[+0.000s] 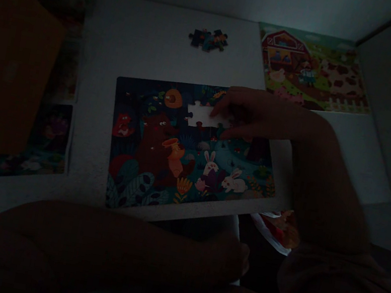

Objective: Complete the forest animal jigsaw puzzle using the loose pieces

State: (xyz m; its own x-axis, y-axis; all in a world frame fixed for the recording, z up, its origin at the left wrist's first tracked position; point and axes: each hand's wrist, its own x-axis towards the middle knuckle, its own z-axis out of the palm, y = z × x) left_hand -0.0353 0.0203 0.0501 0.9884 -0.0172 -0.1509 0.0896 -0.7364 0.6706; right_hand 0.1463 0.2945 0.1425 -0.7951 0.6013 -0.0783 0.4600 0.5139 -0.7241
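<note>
A colourful forest jigsaw puzzle [190, 176] lies on the white counter [153, 43], with room around it. The right hand's [264, 118] fingers [221, 108] pinch a white jigsaw piece [203, 116] on the puzzle's upper middle; the dim left hand [224, 260] sits below the near edge, its grip unclear.

The right hand [261, 117] hides one end (the right) of a jigsaw piece [199, 115].

A forest jigsaw puzzle [162, 161] lies flat, showing a bear and two rabbits. Near its top edge is a white, piece-shaped patch [201, 115], either a gap or a flipped piece. Beyond lies a small clump of joined pieces [208, 40].
</note>
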